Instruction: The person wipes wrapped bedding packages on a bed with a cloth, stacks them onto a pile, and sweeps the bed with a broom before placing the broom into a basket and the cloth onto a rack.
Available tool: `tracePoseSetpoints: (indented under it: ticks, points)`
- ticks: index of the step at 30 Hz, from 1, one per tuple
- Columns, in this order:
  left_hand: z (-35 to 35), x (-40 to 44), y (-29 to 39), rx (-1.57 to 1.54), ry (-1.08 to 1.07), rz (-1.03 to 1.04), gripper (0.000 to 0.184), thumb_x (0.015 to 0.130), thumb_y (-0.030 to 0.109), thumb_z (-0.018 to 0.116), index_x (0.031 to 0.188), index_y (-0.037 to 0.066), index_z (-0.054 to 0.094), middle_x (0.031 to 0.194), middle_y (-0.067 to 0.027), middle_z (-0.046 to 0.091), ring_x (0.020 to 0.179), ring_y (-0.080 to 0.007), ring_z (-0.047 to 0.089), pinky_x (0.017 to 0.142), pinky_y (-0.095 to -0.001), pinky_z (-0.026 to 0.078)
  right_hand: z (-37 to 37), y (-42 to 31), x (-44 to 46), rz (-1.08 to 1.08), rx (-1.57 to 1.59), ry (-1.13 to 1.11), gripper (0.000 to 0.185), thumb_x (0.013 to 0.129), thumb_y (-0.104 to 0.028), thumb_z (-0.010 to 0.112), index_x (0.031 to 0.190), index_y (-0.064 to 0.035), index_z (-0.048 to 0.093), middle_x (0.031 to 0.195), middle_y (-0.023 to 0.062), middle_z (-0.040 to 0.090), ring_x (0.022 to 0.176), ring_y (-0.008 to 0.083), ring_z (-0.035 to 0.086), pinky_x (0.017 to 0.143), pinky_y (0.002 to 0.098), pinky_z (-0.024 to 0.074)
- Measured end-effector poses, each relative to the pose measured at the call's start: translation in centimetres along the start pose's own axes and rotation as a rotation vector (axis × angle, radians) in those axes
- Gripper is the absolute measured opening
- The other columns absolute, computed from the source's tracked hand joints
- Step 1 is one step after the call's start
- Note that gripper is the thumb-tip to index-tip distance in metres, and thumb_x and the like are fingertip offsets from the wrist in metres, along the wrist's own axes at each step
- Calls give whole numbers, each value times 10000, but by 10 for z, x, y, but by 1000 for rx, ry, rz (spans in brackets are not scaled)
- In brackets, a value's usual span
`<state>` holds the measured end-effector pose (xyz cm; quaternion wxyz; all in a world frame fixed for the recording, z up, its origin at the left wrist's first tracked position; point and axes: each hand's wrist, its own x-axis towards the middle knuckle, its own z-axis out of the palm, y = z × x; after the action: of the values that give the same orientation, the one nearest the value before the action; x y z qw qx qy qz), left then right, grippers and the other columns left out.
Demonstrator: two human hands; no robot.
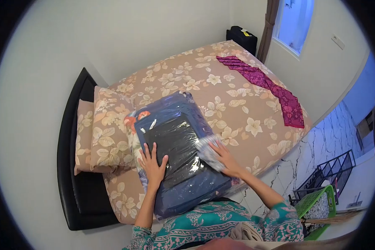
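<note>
"Where is the package?"

"The plastic-wrapped package point(174, 143) lies flat on the flowered bed point(221, 100), beside the pillows point(108, 133), its lower end near the person's side of the bed."

"And the hands?"

"The left hand point(154, 167) is open, fingers spread on the plastic. The right hand point(226, 160) lies over a pale patterned cloth point(208, 152) at the package's edge; it's blurred, so I can't tell whether it grips the cloth or only presses it."

"What could go wrong?"

"The plastic looks thin and loose, so I'd guess a hard rub could catch a crease and tear it. The cloth might bunch up under the palm too. And with a soft mattress below, a pull towards the body could slide the package over the edge."

"Any writing?"

"None I can read. There's a yellow label point(246, 33) on the black bag point(241, 41) in the corner, too small to make out. The white marks on the package could be labels or glare. No brand shows."
</note>
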<state>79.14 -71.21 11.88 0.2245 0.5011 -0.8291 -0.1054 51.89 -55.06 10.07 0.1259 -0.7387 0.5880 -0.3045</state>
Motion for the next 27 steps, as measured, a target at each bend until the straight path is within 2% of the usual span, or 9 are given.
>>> tracePoseSetpoints:
  ticks: [4, 7, 10, 15, 20, 24, 25, 26, 27]
  points:
    - [-4, -5, -7, 10, -6, 12, 684, 852, 472, 529, 1424, 184, 291, 1505, -161, 133, 1370, -415, 94, 1062, -590, 47, 6, -6, 131, 53, -351, -50, 635, 709, -185, 600, 1326, -185, 453, 1507, 56, 186, 1380, 385, 106, 1077, 592, 107]
    - [-14, -22, -16, -161, -76, 32, 785, 864, 456, 520, 1439, 50, 173, 1500, -185, 124, 1378, -391, 84, 1082, -547, 51, 34, -13, 196, 60, -420, -24, 641, 716, -191, 597, 1338, -194, 440, 1504, 55, 195, 1375, 388, 124, 1064, 609, 124]
    - [-31, -55, -33, -307, -38, -72, 914, 824, 484, 569, 1431, -12, 99, 1480, -245, 119, 1378, -391, 86, 1092, -520, 45, 85, -56, 194, -281, -366, -58, 705, 688, -214, 598, 1364, -255, 402, 1505, 45, 200, 1378, 375, 133, 1066, 603, 146]
    - [-22, -115, -73, -385, -32, -305, 1073, 754, 568, 615, 1424, -44, 42, 1476, -264, 107, 1380, -382, 88, 1092, -520, 56, 98, -122, 193, -663, -412, -545, 751, 656, -203, 586, 1372, -304, 384, 1501, -12, 216, 1395, 280, 140, 1084, 584, 125]
    - [-18, -151, -61, -600, -75, -497, 1147, 733, 606, 626, 1401, -95, 12, 1460, -296, 114, 1366, -401, 134, 1099, -489, 122, 145, -74, 319, -501, -567, -257, 568, 703, -301, 598, 1264, -242, 529, 1441, -11, 345, 1373, 274, 204, 1067, 609, 111]
    - [-31, -156, -49, -746, -22, -534, 1186, 720, 587, 660, 1380, -131, -15, 1427, -351, 130, 1350, -415, 172, 1101, -397, 179, 173, -95, 351, -415, -746, -337, 543, 678, -304, 631, 1210, -209, 574, 1401, -17, 400, 1347, 279, 262, 1054, 599, 145]
    - [-26, -159, -50, -787, 9, -534, 1215, 702, 600, 669, 1376, -137, -24, 1427, -351, 130, 1348, -413, 181, 1101, -406, 178, 180, -108, 342, -428, -679, -506, 511, 681, -318, 615, 1177, -199, 595, 1374, 29, 433, 1345, 266, 275, 1057, 598, 133]
    - [-22, -161, -52, -798, 24, -551, 1215, 702, 600, 669, 1376, -137, -24, 1427, -351, 130, 1348, -413, 181, 1101, -406, 178, 209, -99, 319, -557, -661, -424, 468, 695, -404, 597, 1116, -205, 636, 1304, 91, 504, 1312, 261, 337, 1053, 603, 131]
    - [-19, -164, -53, -804, 22, -561, 1223, 697, 605, 670, 1376, -137, -26, 1427, -351, 130, 1347, -412, 185, 1101, -407, 182, 205, -125, 296, -583, -730, -692, 470, 694, -409, 583, 1108, -192, 639, 1242, 149, 541, 1243, 267, 429, 1049, 594, 160]
